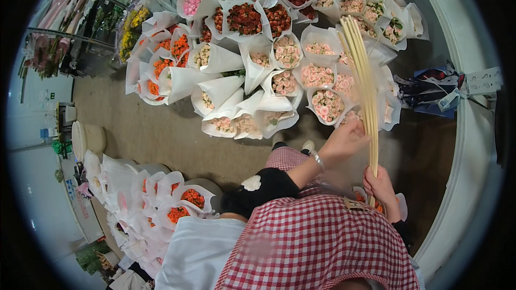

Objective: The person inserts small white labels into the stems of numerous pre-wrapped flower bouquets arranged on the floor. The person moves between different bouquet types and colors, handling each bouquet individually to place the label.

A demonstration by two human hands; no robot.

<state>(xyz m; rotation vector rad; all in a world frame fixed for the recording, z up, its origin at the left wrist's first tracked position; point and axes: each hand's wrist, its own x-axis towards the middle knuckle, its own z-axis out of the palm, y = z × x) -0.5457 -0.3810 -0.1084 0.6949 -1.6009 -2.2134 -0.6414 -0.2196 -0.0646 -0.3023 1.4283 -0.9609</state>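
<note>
A long bundle of thin pale sticks (365,96), seemingly wooden, slants upward over the flowers. Its lower part is gripped by my right hand (379,184), near the right side of my checked apron. Against the bundle's left edge, higher up, is my left hand (348,141), fingers curled; whether it grips any sticks cannot be told. A bracelet circles the left wrist. Beyond the hands stand white-wrapped bunches of pale pink roses (327,106), with dark red flowers (244,19) farther off.
Wrapped orange flowers (179,46) stand ahead to the left, and more wrapped bunches (192,198) at lower left. A pale bucket (86,137) is on the left. Metal racks (76,36) hold flowers. At right, a power strip (483,81) lies by a white frame (463,145) with dark items hanging.
</note>
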